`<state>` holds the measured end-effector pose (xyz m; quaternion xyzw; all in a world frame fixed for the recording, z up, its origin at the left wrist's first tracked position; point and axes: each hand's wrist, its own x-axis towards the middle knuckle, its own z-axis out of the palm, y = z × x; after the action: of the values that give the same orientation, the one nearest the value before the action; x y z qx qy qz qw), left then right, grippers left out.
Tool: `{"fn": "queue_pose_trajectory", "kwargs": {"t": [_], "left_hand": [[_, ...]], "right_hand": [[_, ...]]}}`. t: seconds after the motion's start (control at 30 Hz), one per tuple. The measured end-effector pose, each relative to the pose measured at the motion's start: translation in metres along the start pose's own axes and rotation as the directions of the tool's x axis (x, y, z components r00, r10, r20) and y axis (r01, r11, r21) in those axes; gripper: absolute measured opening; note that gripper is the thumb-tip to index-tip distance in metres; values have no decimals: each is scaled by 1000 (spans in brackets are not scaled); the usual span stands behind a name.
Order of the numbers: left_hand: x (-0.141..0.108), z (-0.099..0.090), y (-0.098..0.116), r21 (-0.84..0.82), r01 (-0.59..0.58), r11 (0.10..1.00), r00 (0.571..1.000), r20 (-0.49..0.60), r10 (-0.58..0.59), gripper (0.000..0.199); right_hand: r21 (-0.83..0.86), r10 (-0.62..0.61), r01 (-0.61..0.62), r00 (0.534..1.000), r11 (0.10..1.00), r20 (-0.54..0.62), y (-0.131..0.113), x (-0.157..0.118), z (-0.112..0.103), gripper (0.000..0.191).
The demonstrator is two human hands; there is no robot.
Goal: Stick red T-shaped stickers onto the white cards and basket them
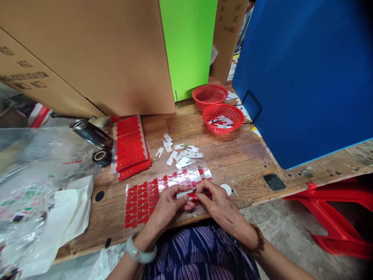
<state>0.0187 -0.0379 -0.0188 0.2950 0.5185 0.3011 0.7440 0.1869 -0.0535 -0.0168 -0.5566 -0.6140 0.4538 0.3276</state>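
Near the table's front edge, my left hand (pixel 171 204) pinches a small white metal plate (pixel 184 193). Close beside it, my right hand (pixel 215 200) has its fingertips pressed together on a red sticker (pixel 193 196) lying against the plate; the fingers partly hide both. Under my hands lies a clear sheet of red die-cut stickers (pixel 136 204), with some shapes gone from its right part. Just beyond the sheet is a loose pile of slotted white metal plates (pixel 186 155).
Two red plastic baskets (pixel 210 93) stand at the back, the nearer holding plates. Stacked red sticker sheets (pixel 131 144), a dark flask (pixel 91 134) and plastic bags (pixel 26 206) lie left. A blue board (pixel 305 77) rises at right, above a red stool (pixel 326 217).
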Motion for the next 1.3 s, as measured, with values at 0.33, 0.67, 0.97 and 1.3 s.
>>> {"fn": "queue_pose_trajectory", "kwargs": {"t": [0.33, 0.67, 0.97, 1.3], "left_hand": [[-1, -1, -4, 5, 13, 1000, 1000, -23, -13, 49], [-2, 3, -2, 39, 18, 999, 998, -53, -16, 56], [1, 5, 1, 57, -21, 998, 995, -92, 26, 52], [11, -1, 22, 341, -148, 928, 987, 106, 119, 26]], "right_hand": [[-102, -35, 34, 999, 994, -14, 7, 1, 7, 12], [-187, -79, 75, 997, 980, -11, 7, 2, 8, 12], [-164, -101, 73, 980, 984, -171, 17, 5, 8, 25], [265, 110, -177, 962, 948, 251, 22, 37, -15, 13]]}}
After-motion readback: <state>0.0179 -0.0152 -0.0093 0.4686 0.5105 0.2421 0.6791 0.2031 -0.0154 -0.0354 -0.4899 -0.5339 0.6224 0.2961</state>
